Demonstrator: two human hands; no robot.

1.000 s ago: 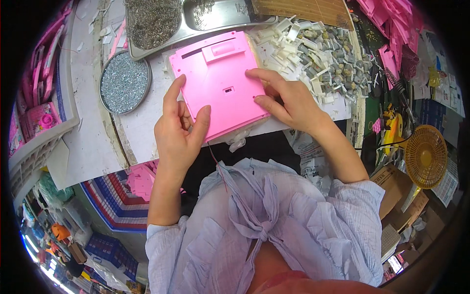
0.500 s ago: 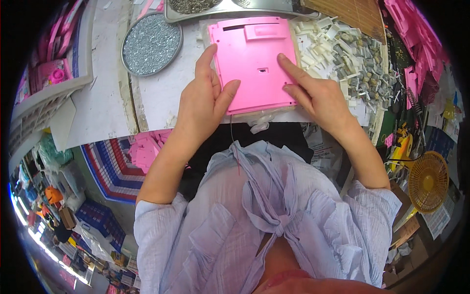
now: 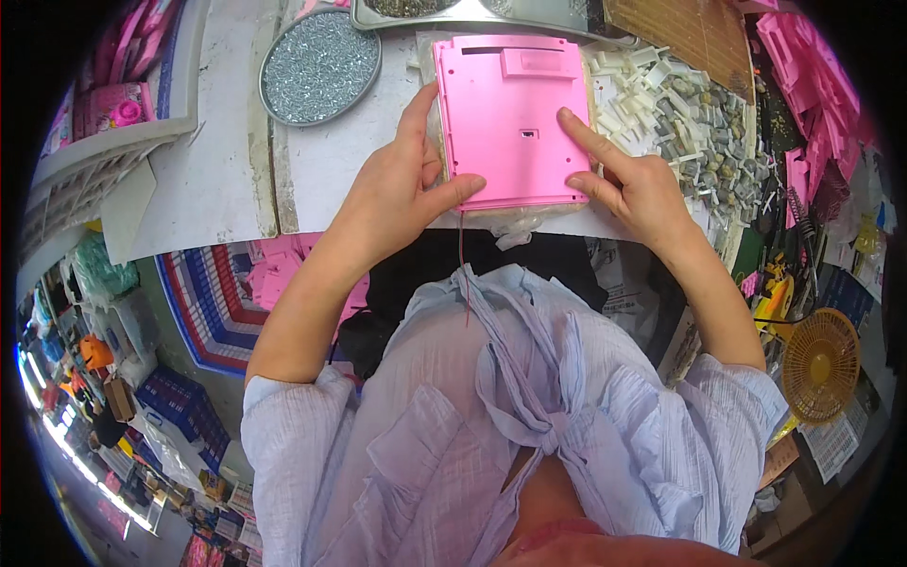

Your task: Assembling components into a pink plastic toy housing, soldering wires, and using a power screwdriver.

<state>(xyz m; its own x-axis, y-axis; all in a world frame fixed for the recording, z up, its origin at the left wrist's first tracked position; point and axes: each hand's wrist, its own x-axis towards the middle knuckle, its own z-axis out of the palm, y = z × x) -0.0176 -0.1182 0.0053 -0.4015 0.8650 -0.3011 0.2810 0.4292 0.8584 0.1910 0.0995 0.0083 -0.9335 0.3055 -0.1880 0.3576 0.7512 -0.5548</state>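
A square pink plastic panel [image 3: 510, 175] lies face up on a padded, plastic-wrapped piece at the front of the table. It has a raised block near its far edge and a small rectangular hole in the middle. My left hand [image 3: 395, 194] grips its left side, index finger along the edge and thumb pressed on the near-left corner. At the right edge, my right hand [image 3: 642, 194] holds the panel with index finger and thumb apart on its rim; its other fingers are curled. A thin dark red wire [image 3: 463, 250] hangs from the near-left corner toward my lap.
Left of the panel stands a round tray of small silver screws [image 3: 321, 68]. Loose white and grey plastic parts [image 3: 680, 118] are heaped on the right. Pink parts [image 3: 812, 85] pile up farther right, above a yellow fan [image 3: 822, 367]. A striped basket [image 3: 213, 317] sits below the table's left edge.
The view has shifted, so the table and panel appear slightly farther right. My left thumb lies lower, at the panel's near-left corner. Both hands stay on the panel.
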